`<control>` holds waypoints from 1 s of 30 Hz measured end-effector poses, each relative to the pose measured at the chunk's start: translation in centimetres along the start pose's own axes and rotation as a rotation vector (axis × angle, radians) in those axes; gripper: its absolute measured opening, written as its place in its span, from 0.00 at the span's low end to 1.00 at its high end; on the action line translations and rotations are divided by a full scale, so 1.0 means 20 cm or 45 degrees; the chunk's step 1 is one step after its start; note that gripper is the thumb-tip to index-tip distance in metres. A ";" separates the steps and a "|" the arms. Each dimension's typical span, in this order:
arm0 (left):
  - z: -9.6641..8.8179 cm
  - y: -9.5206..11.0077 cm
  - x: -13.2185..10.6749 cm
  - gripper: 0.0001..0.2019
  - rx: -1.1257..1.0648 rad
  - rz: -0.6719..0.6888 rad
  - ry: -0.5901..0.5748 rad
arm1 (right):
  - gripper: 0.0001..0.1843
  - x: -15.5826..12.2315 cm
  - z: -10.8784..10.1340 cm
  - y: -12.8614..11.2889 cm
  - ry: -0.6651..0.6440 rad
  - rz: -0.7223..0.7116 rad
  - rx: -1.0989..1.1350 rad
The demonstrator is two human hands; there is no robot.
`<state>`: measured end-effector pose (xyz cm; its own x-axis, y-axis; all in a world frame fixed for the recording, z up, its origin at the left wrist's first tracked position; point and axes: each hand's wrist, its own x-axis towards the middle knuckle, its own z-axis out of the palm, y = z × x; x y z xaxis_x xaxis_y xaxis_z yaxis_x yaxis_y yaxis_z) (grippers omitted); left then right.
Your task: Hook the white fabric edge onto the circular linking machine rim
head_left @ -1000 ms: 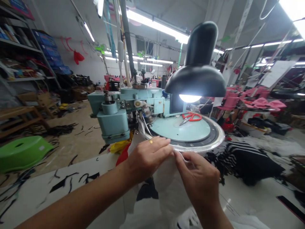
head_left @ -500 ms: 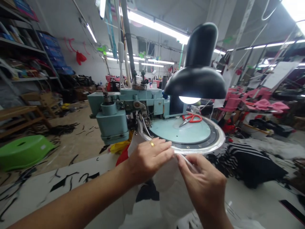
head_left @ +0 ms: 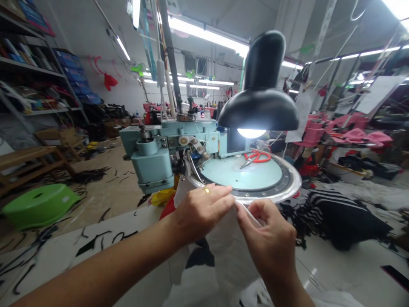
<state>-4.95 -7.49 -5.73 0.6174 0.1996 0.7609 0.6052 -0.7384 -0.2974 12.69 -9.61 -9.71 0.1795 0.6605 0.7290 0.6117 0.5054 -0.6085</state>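
Observation:
A white knitted fabric (head_left: pixel 223 260) with black patches hangs from the front rim of a round light-blue linking machine dial (head_left: pixel 249 175). My left hand (head_left: pixel 201 211), with a gold ring on one finger, pinches the fabric's top edge against the dial's needle ring. My right hand (head_left: pixel 268 238) pinches the same edge just to the right, fingers closed on it. Both hands sit side by side, almost touching, at the near rim of the dial.
Red-handled scissors (head_left: pixel 255 157) lie on the dial under a lit black desk lamp (head_left: pixel 260 106). The machine's blue head (head_left: pixel 153 157) stands left. A green plastic stool (head_left: pixel 40 204) sits on the littered floor at left. Striped dark garments (head_left: pixel 335 217) lie at right.
Both hands have kept their pinch on the fabric edge, with the right hand shifting slightly along the rim. The view has drifted a little to the right.

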 end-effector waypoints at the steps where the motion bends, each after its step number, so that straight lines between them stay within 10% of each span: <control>1: 0.00 0.00 0.00 0.07 -0.013 0.009 0.007 | 0.14 0.00 0.00 0.00 -0.007 0.009 0.007; 17: 0.06 0.11 0.10 0.08 0.065 0.005 0.006 | 0.11 0.01 -0.14 0.23 0.055 -0.043 -0.094; 23: 0.08 0.12 0.12 0.04 0.004 -0.101 0.048 | 0.13 -0.02 -0.34 0.57 -0.502 0.344 0.421; 30: 0.05 0.13 0.12 0.07 0.020 -0.054 0.019 | 0.10 0.08 -0.30 0.38 -0.442 0.191 0.541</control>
<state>-1.37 -8.37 -5.33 0.5833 0.2206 0.7817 0.6387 -0.7191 -0.2737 22.28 -7.98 -11.34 -0.0670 0.8496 0.5232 0.2228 0.5239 -0.8221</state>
